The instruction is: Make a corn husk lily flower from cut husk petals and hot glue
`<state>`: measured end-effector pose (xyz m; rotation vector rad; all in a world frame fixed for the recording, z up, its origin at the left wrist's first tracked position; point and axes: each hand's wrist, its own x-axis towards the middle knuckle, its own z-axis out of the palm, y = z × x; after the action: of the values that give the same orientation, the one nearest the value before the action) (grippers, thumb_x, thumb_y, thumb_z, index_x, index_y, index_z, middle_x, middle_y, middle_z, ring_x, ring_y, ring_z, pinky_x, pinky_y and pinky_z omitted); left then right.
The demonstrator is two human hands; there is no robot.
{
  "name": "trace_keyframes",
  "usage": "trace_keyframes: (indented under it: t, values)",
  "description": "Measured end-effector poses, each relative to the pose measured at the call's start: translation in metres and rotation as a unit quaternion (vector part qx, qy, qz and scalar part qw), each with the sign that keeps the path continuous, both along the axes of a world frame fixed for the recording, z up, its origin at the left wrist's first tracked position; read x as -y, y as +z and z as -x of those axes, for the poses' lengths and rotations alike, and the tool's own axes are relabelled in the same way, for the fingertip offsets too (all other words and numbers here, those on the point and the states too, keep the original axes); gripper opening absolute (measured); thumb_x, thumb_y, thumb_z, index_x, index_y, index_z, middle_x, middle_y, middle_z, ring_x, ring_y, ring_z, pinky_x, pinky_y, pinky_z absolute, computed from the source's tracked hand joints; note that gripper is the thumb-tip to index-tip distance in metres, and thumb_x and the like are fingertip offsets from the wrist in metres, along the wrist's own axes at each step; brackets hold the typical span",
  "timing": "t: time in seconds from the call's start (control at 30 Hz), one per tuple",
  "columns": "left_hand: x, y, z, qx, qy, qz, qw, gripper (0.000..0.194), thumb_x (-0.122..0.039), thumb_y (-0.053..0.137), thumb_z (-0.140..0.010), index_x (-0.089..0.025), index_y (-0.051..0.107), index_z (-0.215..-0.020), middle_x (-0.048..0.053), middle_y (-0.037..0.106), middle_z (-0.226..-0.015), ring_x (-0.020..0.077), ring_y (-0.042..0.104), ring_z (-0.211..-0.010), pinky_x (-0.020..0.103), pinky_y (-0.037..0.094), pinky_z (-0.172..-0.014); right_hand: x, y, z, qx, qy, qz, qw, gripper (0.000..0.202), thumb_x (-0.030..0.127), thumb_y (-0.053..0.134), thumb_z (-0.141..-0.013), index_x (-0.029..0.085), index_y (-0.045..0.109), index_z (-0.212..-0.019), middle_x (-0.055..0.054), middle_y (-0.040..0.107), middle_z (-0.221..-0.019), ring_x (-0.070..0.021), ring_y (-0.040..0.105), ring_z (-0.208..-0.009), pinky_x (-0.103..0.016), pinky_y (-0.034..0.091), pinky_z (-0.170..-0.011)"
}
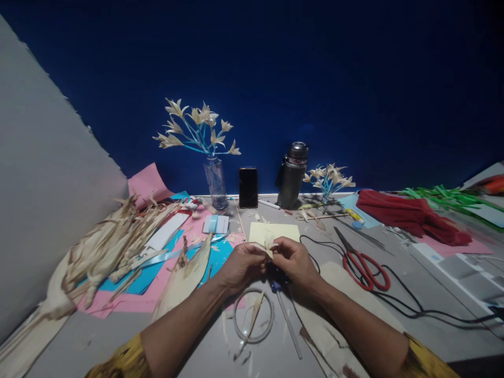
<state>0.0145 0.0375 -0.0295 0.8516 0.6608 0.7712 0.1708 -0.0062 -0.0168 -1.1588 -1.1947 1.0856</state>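
Husk petals (269,247), a small pale cluster of them, sit pinched between the fingertips of both hands above the counter (413,273). The left hand (243,265) closes its grip on the near-left side of the cluster, thumb and fingers pressed together on it; the right hand (294,261) does the same from the other side, so both grips are shut tight on the one little piece with no gap showing. What exactly the fingers are doing to it (twisting, folding or binding) cannot be told from this view.

Judging from how things lie, the work is well under way but not finished. Just beyond the hands lies a pale yellow sheet (274,231), and farther back stand a vase of finished husk flowers (199,128) on blue stems and a second, smaller bunch (328,178) beside a steel flask (292,176). The piece in the grip has no stem on it yet, as far as can be seen. Left of the hands a heap of raw dried husks (114,241) lies across pink and blue paper (137,283), so plenty of material is left. Red-handled scissors (364,265) rest to the right, a ring of wire (254,317) lies just below the wrists, and a dark phone (248,187) leans against the wall.
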Motion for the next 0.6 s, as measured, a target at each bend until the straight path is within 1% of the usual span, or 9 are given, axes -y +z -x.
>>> trace_keyframes:
  t: [0.07,0.13,0.2,0.3,0.4,0.5,0.6]
  values:
    - [0.001,0.001,0.000,-0.023,0.036,-0.044,0.998,0.013,-0.012,0.080,-0.058,-0.011,0.069,-0.063,0.001,0.059,-0.054,0.0098,0.051,-0.050,0.023,0.039,-0.053,0.000,-0.001,-0.001,0.007,0.000,-0.007,1.000,0.003,0.019,0.066,-0.066,0.020,0.064,-0.069,0.002,0.055,-0.062,-0.0127,0.047,-0.056,-0.024,0.039,-0.051]
    - [0.002,0.002,0.001,-0.054,0.066,-0.078,0.993,0.014,-0.016,0.082,-0.059,-0.013,0.070,-0.066,0.000,0.059,-0.054,0.0093,0.049,-0.050,0.022,0.037,-0.052,0.000,-0.002,-0.003,0.013,0.005,-0.016,1.000,0.003,0.021,0.067,-0.069,0.020,0.066,-0.072,0.001,0.057,-0.065,-0.0135,0.048,-0.059,-0.025,0.040,-0.054]
    - [0.003,0.005,0.002,-0.081,0.079,-0.103,0.988,0.016,-0.020,0.084,-0.061,-0.013,0.071,-0.068,0.000,0.060,-0.055,0.0094,0.049,-0.050,0.022,0.036,-0.052,0.000,-0.004,-0.005,0.012,0.009,-0.022,1.000,0.005,0.024,0.069,-0.072,0.020,0.067,-0.074,0.000,0.059,-0.067,-0.0139,0.049,-0.061,-0.026,0.040,-0.056]
    - [0.003,0.010,0.005,-0.097,0.069,-0.137,0.983,0.016,-0.021,0.084,-0.061,-0.013,0.072,-0.068,0.000,0.060,-0.057,0.0097,0.049,-0.052,0.022,0.037,-0.052,0.000,-0.005,-0.006,0.007,0.016,-0.019,1.000,0.006,0.024,0.070,-0.073,0.019,0.066,-0.072,0.001,0.058,-0.066,-0.0134,0.048,-0.060,-0.025,0.038,-0.056]
    - [0.001,0.012,0.008,-0.085,0.055,-0.161,0.982,0.013,-0.017,0.084,-0.059,-0.013,0.074,-0.066,0.002,0.062,-0.065,0.0116,0.053,-0.058,0.023,0.042,-0.056,0.002,-0.002,-0.007,-0.001,0.029,-0.019,0.999,0.004,0.020,0.070,-0.070,0.019,0.067,-0.071,0.001,0.058,-0.065,-0.0135,0.048,-0.061,-0.025,0.037,-0.056]
    - [-0.003,0.011,0.011,-0.081,0.022,-0.178,0.980,0.010,-0.012,0.082,-0.058,-0.014,0.075,-0.065,0.003,0.065,-0.069,0.0141,0.058,-0.063,0.024,0.046,-0.060,0.003,0.000,-0.009,-0.004,0.044,-0.009,0.999,0.002,0.018,0.069,-0.068,0.018,0.067,-0.070,0.001,0.058,-0.064,-0.0129,0.048,-0.059,-0.024,0.037,-0.055]
    - [-0.007,0.008,0.014,-0.093,-0.011,-0.187,0.978,0.007,-0.011,0.080,-0.059,-0.014,0.076,-0.064,0.004,0.066,-0.070,0.0146,0.059,-0.064,0.025,0.047,-0.061,0.004,0.000,-0.010,0.007,0.061,-0.001,0.998,0.002,0.018,0.070,-0.068,0.017,0.069,-0.070,0.001,0.059,-0.063,-0.0124,0.048,-0.058,-0.024,0.037,-0.054]
